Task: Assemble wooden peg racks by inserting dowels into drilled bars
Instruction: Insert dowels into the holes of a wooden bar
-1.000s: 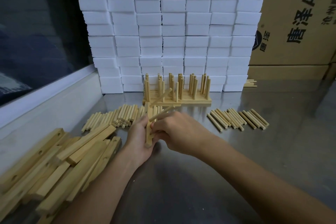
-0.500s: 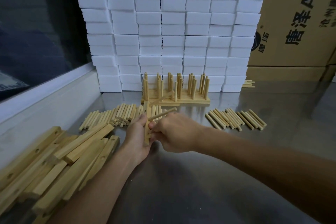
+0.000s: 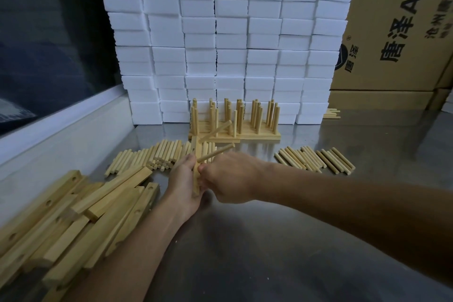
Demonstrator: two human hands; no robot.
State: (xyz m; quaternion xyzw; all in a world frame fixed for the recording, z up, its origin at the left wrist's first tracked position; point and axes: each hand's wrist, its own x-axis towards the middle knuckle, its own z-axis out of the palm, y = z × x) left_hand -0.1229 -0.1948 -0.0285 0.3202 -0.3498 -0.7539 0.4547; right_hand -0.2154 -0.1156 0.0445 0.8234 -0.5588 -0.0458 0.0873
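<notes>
Bar held upright on end between the two hands, just above the counter, near the front of the dowel piles. Two dowels project from it toward the right: upper dowel near the top end, lower dowel about a third of the way down. Both slant upward rather than sitting square to the bar face.

Left hand wraps the bar from the left side, fingers curled round it. Right hand is curled against the bar just below the lower dowel; what its fingers pinch is hidden, so cannot tell.

Risks, judged from this:
- slanted dowels suggest partial seating; pushing along the slant could jam a dowel or split the hole edge.
- bar is steadied by one hand only; a hard push from the right could twist it out of the grip.
- a loose dowel could drop out if the bar tips.

Surroundings: loose dowels heaped behind the left hand, a second row to the right, drilled bars piled at left, finished racks standing before a wall of white foam blocks.
</notes>
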